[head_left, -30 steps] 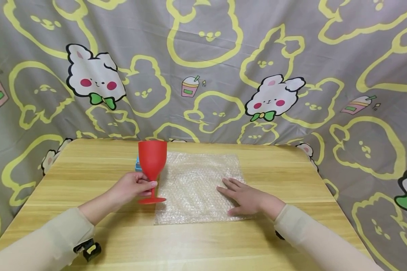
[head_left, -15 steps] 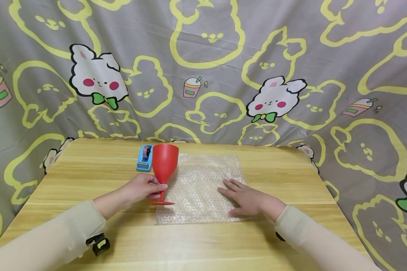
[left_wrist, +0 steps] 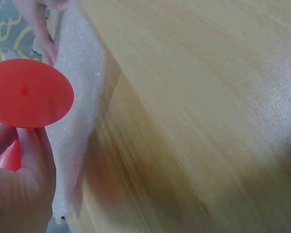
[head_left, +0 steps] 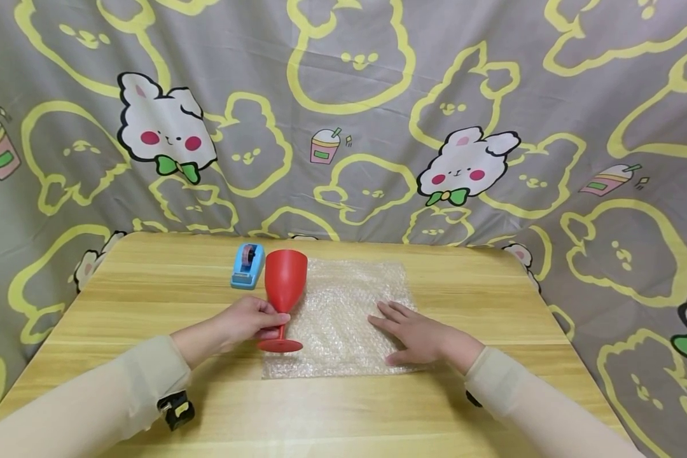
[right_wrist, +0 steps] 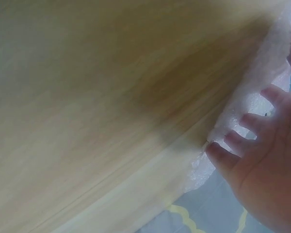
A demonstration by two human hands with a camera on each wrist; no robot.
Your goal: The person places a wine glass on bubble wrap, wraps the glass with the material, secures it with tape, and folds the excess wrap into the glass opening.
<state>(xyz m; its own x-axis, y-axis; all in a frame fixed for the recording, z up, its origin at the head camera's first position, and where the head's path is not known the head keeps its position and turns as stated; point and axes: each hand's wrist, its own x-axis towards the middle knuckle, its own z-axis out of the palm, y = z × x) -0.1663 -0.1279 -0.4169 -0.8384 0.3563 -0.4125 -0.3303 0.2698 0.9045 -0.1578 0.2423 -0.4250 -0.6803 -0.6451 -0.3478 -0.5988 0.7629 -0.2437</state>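
My left hand (head_left: 250, 320) pinches the stem of a red plastic goblet (head_left: 286, 278) between thumb and fingers. The goblet stands nearly upright over the left part of a sheet of bubble wrap (head_left: 343, 337). Its round base (left_wrist: 31, 92) faces the camera in the left wrist view; whether it touches the wrap I cannot tell. On the right side of the sheet my right hand (head_left: 420, 337) rests with its fingers spread and straight. That hand (right_wrist: 266, 170) shows its palm side in the right wrist view, fingertips against the wrap.
A blue tape dispenser (head_left: 247, 267) with a roll of tape stands on the wooden table (head_left: 343, 413), behind the left hand and left of the goblet. A grey patterned curtain (head_left: 372, 127) hangs behind the table and along its sides.
My left hand has carried the goblet to the right and slightly nearer, over the bubble wrap. The tape dispenser, mostly hidden earlier, now shows fully. The right hand has stayed in place.
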